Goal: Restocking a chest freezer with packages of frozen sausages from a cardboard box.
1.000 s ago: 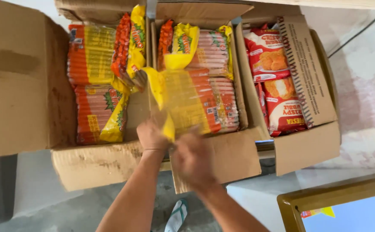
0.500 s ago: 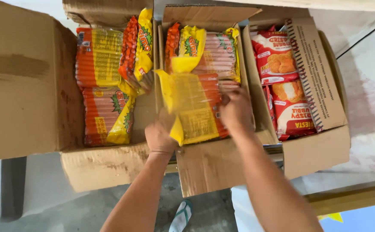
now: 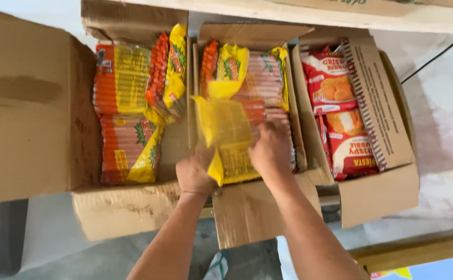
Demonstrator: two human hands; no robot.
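middle open cardboard box (image 3: 268, 207) | left hand (image 3: 195, 173) and right hand (image 3: 272, 150) fingers grip yellow-and-orange plastic sausage pack (image 3: 229, 137) over its stack | part-filled; left box (image 3: 128, 210) has gaps

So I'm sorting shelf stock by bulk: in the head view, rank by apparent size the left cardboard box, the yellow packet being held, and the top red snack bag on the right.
1. Left cardboard box, largest, though nearest the camera.
2. Yellow packet.
3. Top red snack bag, slightly smaller; partly hidden, so unsure.
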